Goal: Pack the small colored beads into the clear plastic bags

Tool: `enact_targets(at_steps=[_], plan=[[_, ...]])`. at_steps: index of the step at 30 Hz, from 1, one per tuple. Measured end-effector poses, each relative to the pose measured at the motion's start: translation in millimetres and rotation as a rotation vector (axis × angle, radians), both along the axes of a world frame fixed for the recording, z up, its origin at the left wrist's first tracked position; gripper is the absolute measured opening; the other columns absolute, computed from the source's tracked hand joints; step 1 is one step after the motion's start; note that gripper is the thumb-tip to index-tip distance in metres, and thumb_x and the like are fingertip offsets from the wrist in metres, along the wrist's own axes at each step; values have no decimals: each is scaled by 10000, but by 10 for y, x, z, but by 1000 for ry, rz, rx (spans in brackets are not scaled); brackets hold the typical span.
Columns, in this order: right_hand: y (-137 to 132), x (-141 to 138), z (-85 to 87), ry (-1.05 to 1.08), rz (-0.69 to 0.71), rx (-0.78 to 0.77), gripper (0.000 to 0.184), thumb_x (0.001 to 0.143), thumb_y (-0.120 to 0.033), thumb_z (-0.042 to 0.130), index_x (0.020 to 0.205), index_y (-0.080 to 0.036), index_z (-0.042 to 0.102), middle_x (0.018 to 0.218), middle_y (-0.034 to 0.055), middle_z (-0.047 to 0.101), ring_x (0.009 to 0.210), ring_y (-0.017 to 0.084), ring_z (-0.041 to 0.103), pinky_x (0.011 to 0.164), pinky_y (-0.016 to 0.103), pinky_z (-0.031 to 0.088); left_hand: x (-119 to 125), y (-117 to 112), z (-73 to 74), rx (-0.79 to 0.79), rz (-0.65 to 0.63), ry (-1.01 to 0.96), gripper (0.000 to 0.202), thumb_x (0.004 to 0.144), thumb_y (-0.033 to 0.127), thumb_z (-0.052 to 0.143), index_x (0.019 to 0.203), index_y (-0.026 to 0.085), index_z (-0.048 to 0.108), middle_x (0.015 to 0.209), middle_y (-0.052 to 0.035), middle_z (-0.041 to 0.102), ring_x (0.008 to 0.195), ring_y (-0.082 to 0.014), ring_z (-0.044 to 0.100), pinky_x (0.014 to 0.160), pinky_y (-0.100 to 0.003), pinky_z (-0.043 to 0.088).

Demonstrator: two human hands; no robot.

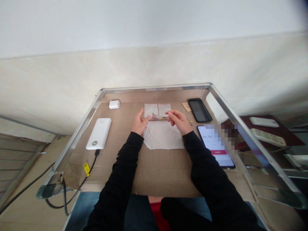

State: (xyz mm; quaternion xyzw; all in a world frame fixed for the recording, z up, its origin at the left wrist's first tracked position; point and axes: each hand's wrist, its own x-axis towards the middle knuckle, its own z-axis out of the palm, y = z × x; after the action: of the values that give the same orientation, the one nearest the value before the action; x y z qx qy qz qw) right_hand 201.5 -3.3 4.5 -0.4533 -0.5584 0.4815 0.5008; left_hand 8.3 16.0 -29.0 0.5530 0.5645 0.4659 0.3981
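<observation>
My left hand and my right hand meet over a white sheet laid on the cardboard-covered table. Between their fingertips they pinch a small clear plastic bag with tiny pinkish pieces in it. The fingers of both hands are closed on its ends. Two more small clear bags lie flat just beyond the hands. Both arms wear black sleeves.
A white power bank with a black cable lies at the left, a white charger cube beyond it. A dark phone and a lit phone showing a timer lie at the right. A metal frame rims the table. A power strip sits on a side table at the right.
</observation>
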Motion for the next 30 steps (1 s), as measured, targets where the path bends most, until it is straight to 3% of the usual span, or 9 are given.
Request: enact_targets(at_steps=[6,11,18,25,30], plan=[[36,45,-15,86,-121,-18,270,727,-416,527,767,-156,590,539,-34,503,394,40,381,371,176,285,-44,26,-48,115,43,84,500,692,374,590,1150,194,500,1111,-101,525,512,-41,465,453,-183,422],[63,82,-12,132,-197,-30,217,717,-374,544,719,-162,587,509,-43,490,383,35,368,370,170,282,-51,26,-24,114,88,144,388,710,366,561,1046,172,556,1007,-80,568,540,-64,484,504,-205,432],[52,80,1,138,-222,-25,200,716,-359,540,705,-164,585,503,-45,485,380,35,359,372,171,277,-82,31,-3,91,148,158,284,728,352,527,940,172,584,857,-47,597,545,-80,503,480,-191,400],[55,84,-9,125,-219,-19,212,714,-372,540,706,-166,585,507,-42,484,385,37,363,376,173,283,-57,8,29,106,115,136,279,721,356,531,919,173,602,858,-52,607,559,-88,515,488,-193,410],[63,94,-18,111,-226,-18,231,709,-392,539,712,-167,586,507,-40,485,383,38,363,370,173,286,-82,18,47,82,178,103,270,711,346,536,894,159,605,853,-61,608,560,-88,525,473,-188,413]])
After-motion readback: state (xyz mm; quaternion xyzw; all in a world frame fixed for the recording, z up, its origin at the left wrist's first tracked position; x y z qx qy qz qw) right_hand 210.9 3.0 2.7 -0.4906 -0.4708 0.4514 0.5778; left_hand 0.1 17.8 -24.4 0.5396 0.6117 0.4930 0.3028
